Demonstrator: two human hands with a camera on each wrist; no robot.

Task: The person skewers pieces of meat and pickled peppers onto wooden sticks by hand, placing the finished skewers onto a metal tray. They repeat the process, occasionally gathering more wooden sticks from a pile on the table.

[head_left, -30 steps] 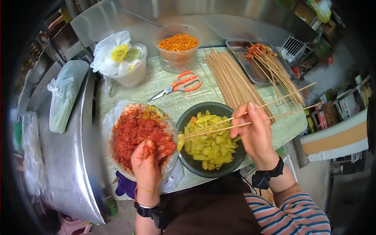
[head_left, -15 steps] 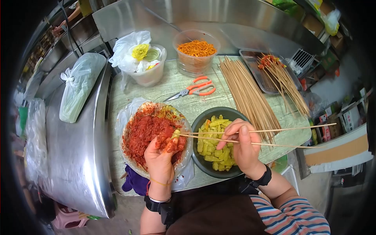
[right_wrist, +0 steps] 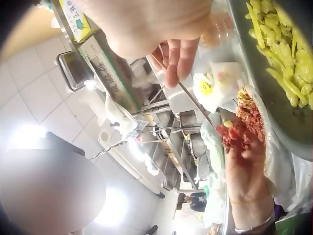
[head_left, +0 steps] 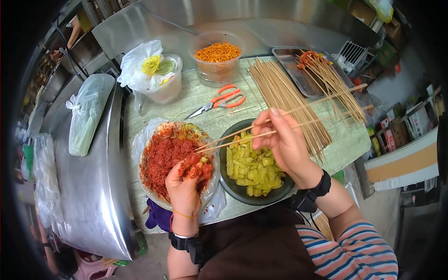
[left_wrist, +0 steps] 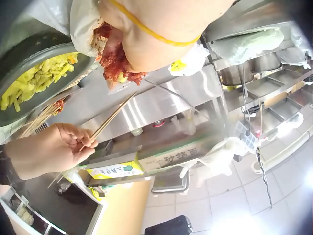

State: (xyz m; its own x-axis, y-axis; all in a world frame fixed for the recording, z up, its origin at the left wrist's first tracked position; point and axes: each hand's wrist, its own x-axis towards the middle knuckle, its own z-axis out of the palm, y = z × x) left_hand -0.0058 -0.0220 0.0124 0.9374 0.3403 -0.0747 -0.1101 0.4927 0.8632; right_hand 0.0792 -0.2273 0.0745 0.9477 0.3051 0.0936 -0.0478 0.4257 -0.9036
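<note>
Between its thumb and fingers, my left hand (head_left: pixel 185 191) holds a red-coated clump with a small pale green piece (head_left: pixel 204 159) showing, over the bowl of red paste (head_left: pixel 163 154). My right hand (head_left: pixel 289 147) pinches two thin wooden sticks (head_left: pixel 298 125) above the bowl of green peppers (head_left: pixel 254 170). The stick tips are just above the left fingers and look bare. In the left wrist view the sticks (left_wrist: pixel 113 119) point toward the red clump (left_wrist: pixel 117 66). The right wrist view shows their tips close to the clump (right_wrist: pixel 237 134) in the left hand (right_wrist: pixel 249 181).
Orange-handled scissors (head_left: pixel 217 101) lie behind the bowls. Further back are a tub of orange shreds (head_left: pixel 217 58) and a bagged white tub (head_left: pixel 163 88). Many loose sticks (head_left: pixel 289 102) lie at the right, beside a metal tray (head_left: pixel 282 58) with red-tipped skewers (head_left: pixel 331 84).
The sticks' tips first went to the left fingers, where a green piece was at them; now they are raised away and that piece is in the left fingers. The far stick ends swung down, then up.
</note>
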